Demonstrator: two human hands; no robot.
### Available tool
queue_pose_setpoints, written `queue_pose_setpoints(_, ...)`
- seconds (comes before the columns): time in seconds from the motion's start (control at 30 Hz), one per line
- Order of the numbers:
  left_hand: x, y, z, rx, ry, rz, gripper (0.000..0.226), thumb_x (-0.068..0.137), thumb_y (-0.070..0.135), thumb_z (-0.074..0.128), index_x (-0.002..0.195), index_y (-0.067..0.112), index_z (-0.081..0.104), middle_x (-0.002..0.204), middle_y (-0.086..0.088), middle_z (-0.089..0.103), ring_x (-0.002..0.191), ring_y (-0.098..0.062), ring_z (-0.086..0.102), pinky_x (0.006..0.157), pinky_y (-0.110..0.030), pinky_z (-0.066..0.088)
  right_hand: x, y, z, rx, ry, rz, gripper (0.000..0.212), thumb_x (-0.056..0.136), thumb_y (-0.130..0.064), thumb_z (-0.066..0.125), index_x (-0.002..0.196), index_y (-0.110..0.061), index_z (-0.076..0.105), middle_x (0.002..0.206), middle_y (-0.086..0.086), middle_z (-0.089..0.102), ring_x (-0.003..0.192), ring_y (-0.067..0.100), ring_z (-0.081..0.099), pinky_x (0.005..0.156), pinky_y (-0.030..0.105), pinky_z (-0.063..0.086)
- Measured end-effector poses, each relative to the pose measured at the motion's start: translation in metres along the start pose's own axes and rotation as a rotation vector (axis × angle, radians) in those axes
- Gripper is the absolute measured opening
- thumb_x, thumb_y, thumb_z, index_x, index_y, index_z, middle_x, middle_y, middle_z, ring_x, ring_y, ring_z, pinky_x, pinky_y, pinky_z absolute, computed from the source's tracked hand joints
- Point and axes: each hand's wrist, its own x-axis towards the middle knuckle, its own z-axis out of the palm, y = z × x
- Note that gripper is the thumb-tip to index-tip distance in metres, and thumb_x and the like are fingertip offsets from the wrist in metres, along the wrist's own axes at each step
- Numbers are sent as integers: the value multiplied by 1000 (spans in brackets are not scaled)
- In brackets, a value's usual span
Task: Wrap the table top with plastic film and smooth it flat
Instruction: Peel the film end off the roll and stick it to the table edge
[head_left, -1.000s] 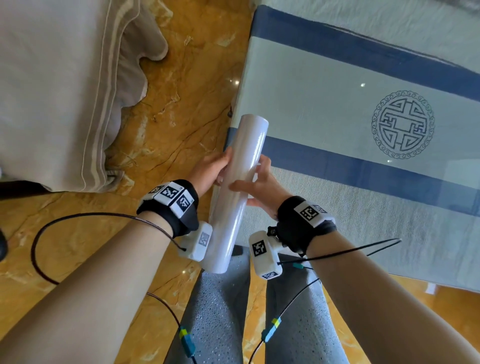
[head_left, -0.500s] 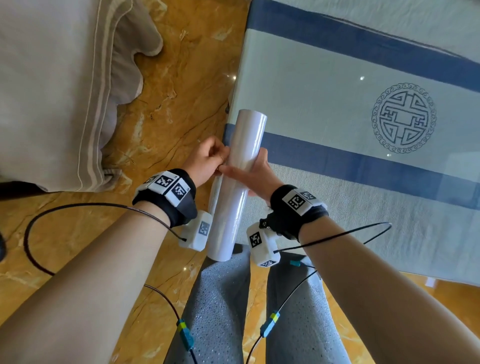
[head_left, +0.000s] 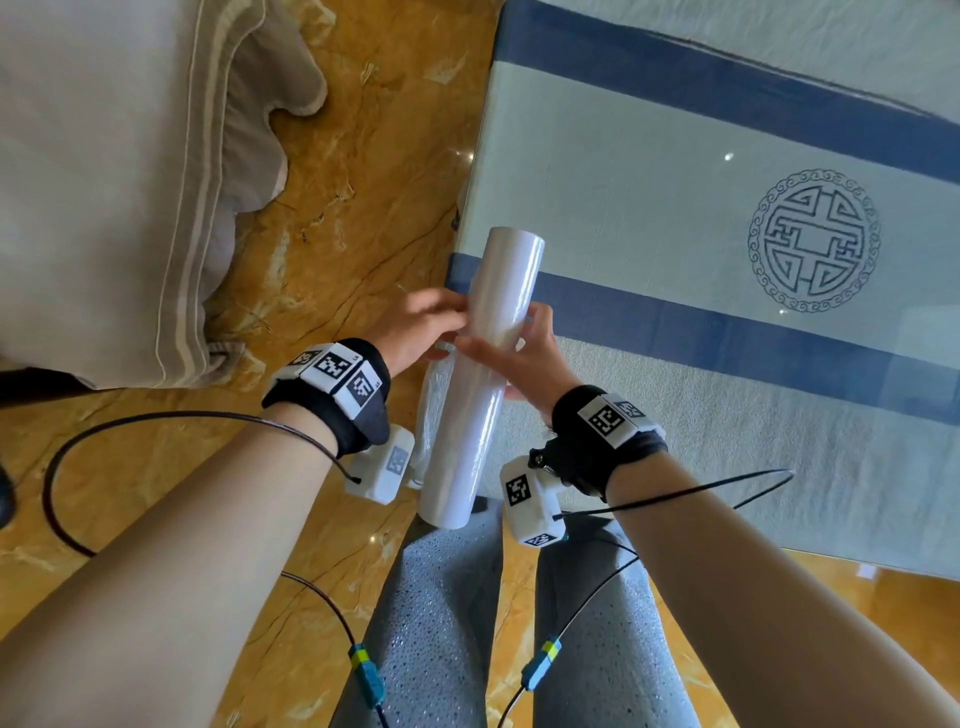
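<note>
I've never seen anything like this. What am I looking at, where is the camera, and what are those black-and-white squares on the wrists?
No machine here: these are a person's two bare hands, filmed by a camera worn on the head, looking down. The right hand grips a white roll of plastic film, held by a corner of the table top. The left hand touches the roll's side; it is too blurred to tell whether it pinches the film. The table top shows a pale cloth with blue bands and a round emblem. The black wristbands carry printed square markers and wired white boxes, probably so that software can follow the hands.
</note>
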Motion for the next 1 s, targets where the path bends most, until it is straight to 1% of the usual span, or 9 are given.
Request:
queue_pose_setpoints(0.1,2,0,0,120,26,36,16,90,15,59,105,18,65,89,5,66,74,1,62,57,-11,47,0,0,-3,8,-6,14,75,75,-43,83,126,-21,32,109,-1,62,92,14,70,73,43,62)
queue_pose_setpoints(0.23,4,0,-1,282,54,185,3,89,13,63,92,13,65,82,3,67,63,9,61,59,-6,46,1,-1,-7,33,5,36,79,75,-42,83,129,-18,31,114,5,60,99,21,70,80,50,60)
queue_pose_setpoints(0.43,9,1,4,465,83,245,5,87,11,63,92,11,65,85,0,65,79,-14,61,73,-26,50,1,2,-10,-30,40,35,87,76,-43,82,136,-15,25,125,13,52,113,28,61,91,51,56)
queue_pose_setpoints(0.5,11,2,2,483,108,237,6,86,12,62,92,11,64,85,0,64,80,-15,60,70,-24,48,1,4,-12,-33,52,32,88,77,-40,82,137,-14,23,130,14,51,115,28,59,93,51,54)
queue_pose_setpoints(0.6,14,2,-5,525,162,215,10,86,14,62,95,10,64,89,-1,65,81,-15,59,66,-21,45,3,5,-18,-9,84,35,84,77,-37,83,134,-15,26,127,12,53,111,28,62,88,48,57)
queue_pose_setpoints(0.67,17,3,-11,540,190,178,10,87,15,61,96,10,63,89,0,64,81,-15,58,69,-26,47,4,4,-22,0,98,28,79,76,-37,84,131,-18,31,119,5,57,105,25,65,76,37,59)
queue_pose_setpoints(0.8,23,11,-27,539,307,118,5,91,18,56,94,14,59,82,2,62,71,-12,57,55,-19,40,5,4,-29,-98,139,-22,67,74,-40,84,122,-23,41,104,-7,55,92,16,64,69,31,56)
queue_pose_setpoints(0.9,25,16,-32,455,271,110,15,96,23,51,100,11,60,85,-4,68,82,-24,65,68,-31,51,1,5,-31,-153,120,-36,70,74,-43,83,128,-21,45,102,-11,53,88,11,62,65,27,53)
queue_pose_setpoints(1.0,21,24,-23,322,179,121,39,99,44,42,106,10,61,99,-6,68,91,-25,67,78,-38,52,-1,5,-31,-111,105,-48,62,77,-38,82,125,-23,46,112,-2,57,95,19,65,71,35,58)
